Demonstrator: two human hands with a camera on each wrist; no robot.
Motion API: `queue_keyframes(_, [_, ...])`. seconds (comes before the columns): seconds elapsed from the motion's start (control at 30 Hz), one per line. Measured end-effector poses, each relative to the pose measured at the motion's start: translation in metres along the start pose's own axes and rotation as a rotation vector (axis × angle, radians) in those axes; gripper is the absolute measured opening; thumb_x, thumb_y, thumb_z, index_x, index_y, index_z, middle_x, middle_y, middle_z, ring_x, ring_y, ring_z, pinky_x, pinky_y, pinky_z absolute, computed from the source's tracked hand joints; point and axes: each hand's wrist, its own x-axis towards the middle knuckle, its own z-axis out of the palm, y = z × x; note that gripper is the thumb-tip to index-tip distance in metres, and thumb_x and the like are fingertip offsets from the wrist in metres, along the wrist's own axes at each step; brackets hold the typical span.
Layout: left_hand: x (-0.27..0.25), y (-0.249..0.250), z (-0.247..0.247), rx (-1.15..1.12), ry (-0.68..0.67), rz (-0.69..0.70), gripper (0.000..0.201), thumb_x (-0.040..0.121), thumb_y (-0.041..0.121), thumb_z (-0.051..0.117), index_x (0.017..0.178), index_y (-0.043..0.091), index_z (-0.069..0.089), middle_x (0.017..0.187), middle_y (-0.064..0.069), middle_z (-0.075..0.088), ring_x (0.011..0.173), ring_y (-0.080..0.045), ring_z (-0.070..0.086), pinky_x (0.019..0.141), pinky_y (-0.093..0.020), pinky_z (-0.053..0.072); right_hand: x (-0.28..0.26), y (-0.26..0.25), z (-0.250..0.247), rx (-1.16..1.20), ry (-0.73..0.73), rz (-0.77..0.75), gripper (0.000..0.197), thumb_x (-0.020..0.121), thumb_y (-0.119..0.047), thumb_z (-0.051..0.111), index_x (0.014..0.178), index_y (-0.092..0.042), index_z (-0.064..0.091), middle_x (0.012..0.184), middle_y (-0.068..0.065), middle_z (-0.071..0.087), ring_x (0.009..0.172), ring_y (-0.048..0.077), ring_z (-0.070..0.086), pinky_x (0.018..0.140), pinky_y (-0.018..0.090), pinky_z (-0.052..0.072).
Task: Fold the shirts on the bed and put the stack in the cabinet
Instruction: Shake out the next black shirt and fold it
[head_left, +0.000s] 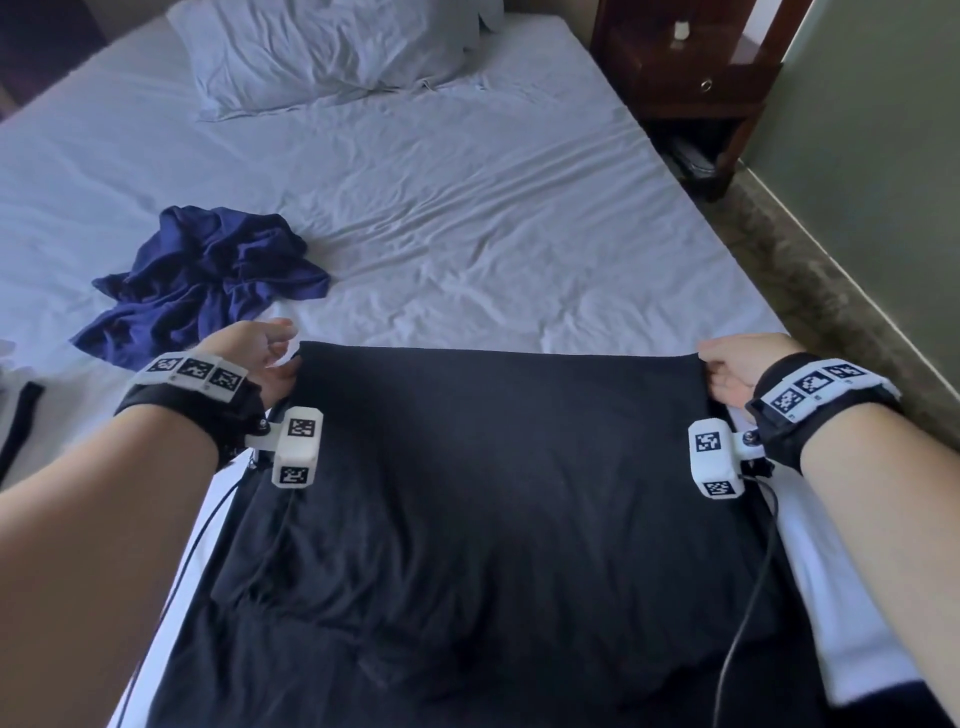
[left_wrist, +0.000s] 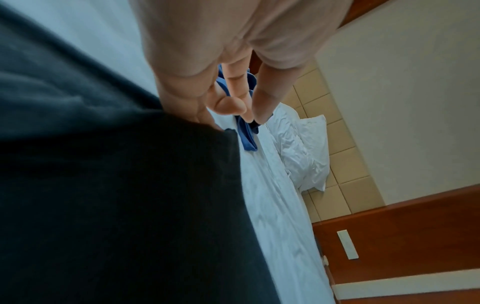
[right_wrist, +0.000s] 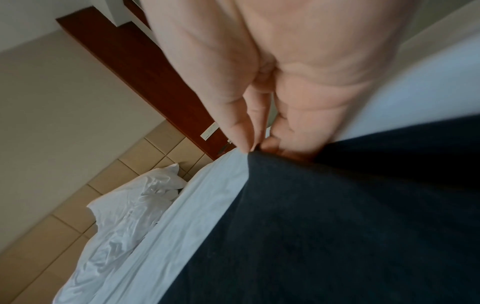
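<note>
At the near end of the white-sheeted bed (head_left: 467, 218), I hold the black cotton shirt (head_left: 493, 493) stretched flat. Risk: unequal tension between the corners would skew the fold, and a loose corner would drop. My left hand (head_left: 260, 353) and right hand (head_left: 737, 369) are extended wide apart, each pinching one far corner.
</note>
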Motion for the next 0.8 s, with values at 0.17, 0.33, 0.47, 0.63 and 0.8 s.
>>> queue_keyframes(0.17, [0.002,0.0,0.001,0.173,-0.009,0.081,0.02,0.1,0.003,0.054,0.115,0.016,0.06,0.098,-0.004,0.06,0.076,-0.022,0.058,0.079,-0.034,0.05,0.001,0.002,0.004,0.067,-0.063,0.048,0.013,0.103,-0.014,0.05,0.11,-0.006,0.058,0.096,0.011,0.067,0.084,0.021,0.065,0.07,0.034,0.053])
queue_keyframes(0.33, [0.01,0.001,-0.004,0.213,0.007,0.129,0.022,0.098,0.0,0.059,0.109,0.018,0.067,0.11,-0.002,0.067,0.086,-0.023,0.066,0.071,-0.038,0.054,0.001,0.003,0.001,0.073,-0.033,0.089,0.012,0.103,-0.014,0.054,0.097,-0.005,0.06,0.097,0.009,0.068,0.083,0.021,0.067,0.055,0.032,0.06])
queue_keyframes(0.47, [0.022,0.005,-0.009,0.264,0.056,0.167,0.027,0.093,-0.005,0.061,0.108,0.016,0.071,0.105,-0.007,0.067,0.083,-0.024,0.066,0.071,-0.039,0.056,-0.001,-0.001,0.0,0.041,0.033,0.067,0.01,0.097,-0.007,0.061,0.104,0.001,0.061,0.096,0.015,0.069,0.08,0.025,0.07,0.045,0.035,0.059])
queue_keyframes(0.63, [0.036,0.009,-0.014,0.427,0.109,0.208,0.027,0.083,-0.01,0.068,0.091,0.015,0.076,0.094,-0.008,0.069,0.083,-0.029,0.068,0.074,-0.041,0.054,0.026,0.008,-0.01,-0.16,0.082,0.071,0.053,0.059,-0.026,0.076,0.106,-0.001,0.071,0.104,0.023,0.074,0.085,0.036,0.071,0.081,0.078,0.047])
queue_keyframes(0.8, [0.054,0.009,-0.021,0.618,0.125,0.257,0.026,0.079,-0.008,0.074,0.096,0.012,0.076,0.089,-0.007,0.071,0.075,-0.03,0.063,0.074,-0.047,0.055,0.076,0.008,-0.021,-0.427,0.058,0.04,0.051,0.059,-0.033,0.08,0.103,-0.011,0.07,0.107,0.011,0.071,0.097,0.032,0.071,0.085,0.05,0.061])
